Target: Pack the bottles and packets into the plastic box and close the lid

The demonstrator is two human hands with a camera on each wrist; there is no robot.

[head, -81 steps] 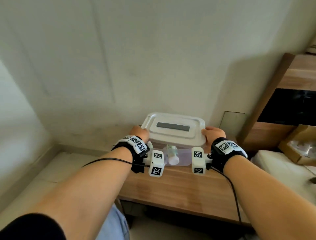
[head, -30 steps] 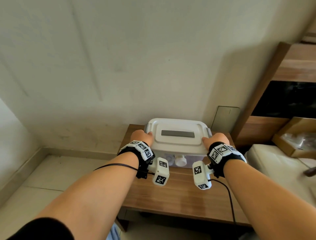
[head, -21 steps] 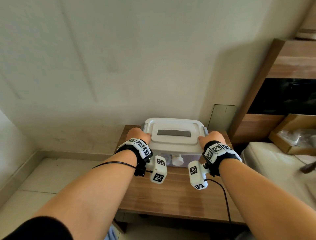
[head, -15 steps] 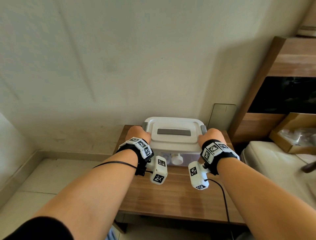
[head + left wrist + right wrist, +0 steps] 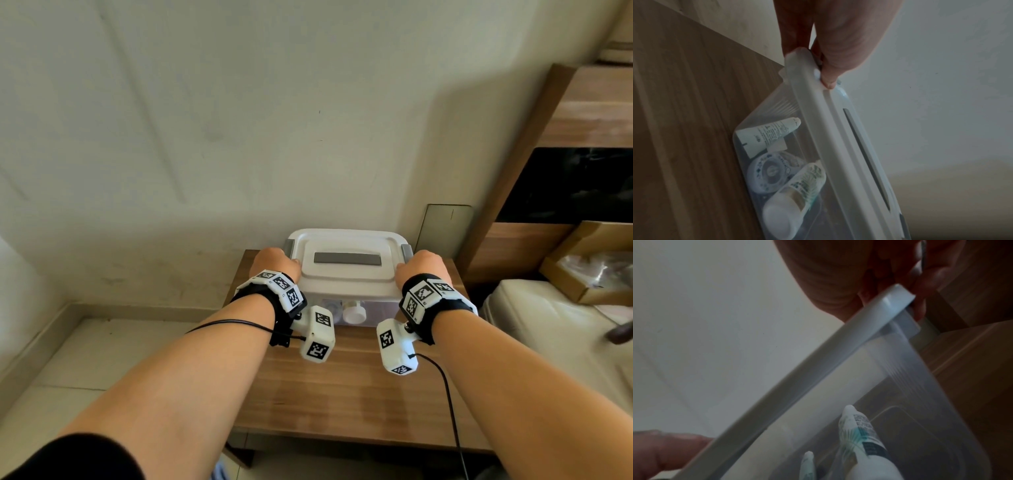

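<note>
with the bottles (image 5: 795, 193) and a tube (image 5: 766, 134) already inside the plastic box (image 5: 373, 310) at the table's (image 5: 342, 394) 12 o'clock edge, left hand (image 5: 274, 265) and right hand (image 5: 423, 269) grip the lid's (image 5: 346, 274) ends; the latches look perhaps unfastened, so closing remains.

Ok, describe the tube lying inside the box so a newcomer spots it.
On the wooden table against the wall sits a clear plastic box under a white lid. Inside, at the left hand end, lies a white tube with printed text, flatter than the round bottle beside it.
</note>
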